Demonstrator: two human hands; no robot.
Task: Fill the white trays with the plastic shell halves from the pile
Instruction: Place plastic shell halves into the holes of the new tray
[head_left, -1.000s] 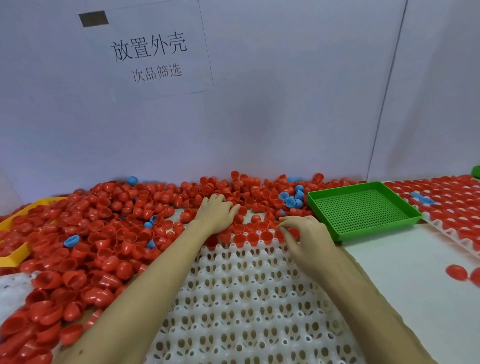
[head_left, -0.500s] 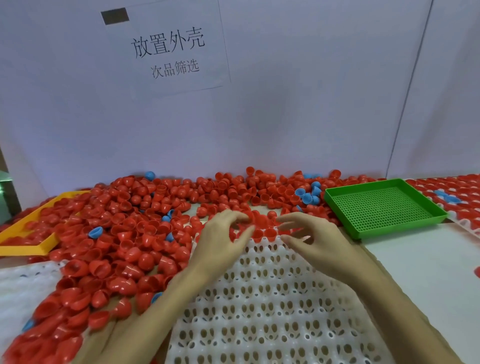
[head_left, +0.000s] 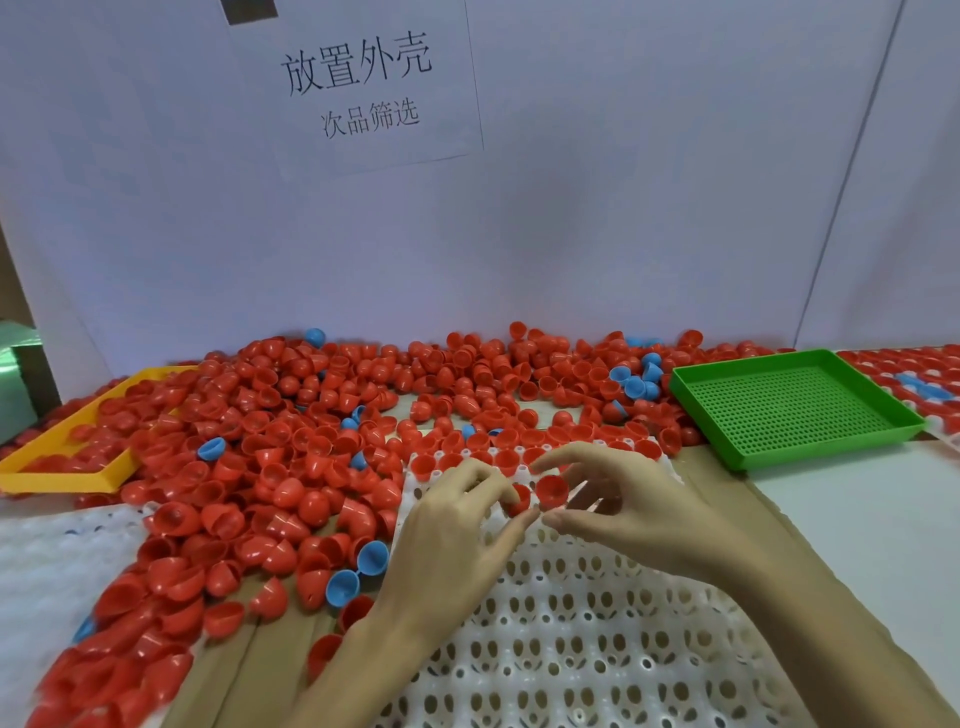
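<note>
Resting at the far end of the white tray (head_left: 571, 639): two red shell halves (head_left: 551, 491), one pinched by the left hand (head_left: 457, 540), one by the right hand (head_left: 628, 512). Shell pile (head_left: 291, 457): left of and beyond tray. Green tray (head_left: 789, 408): right of and beyond it.
</note>
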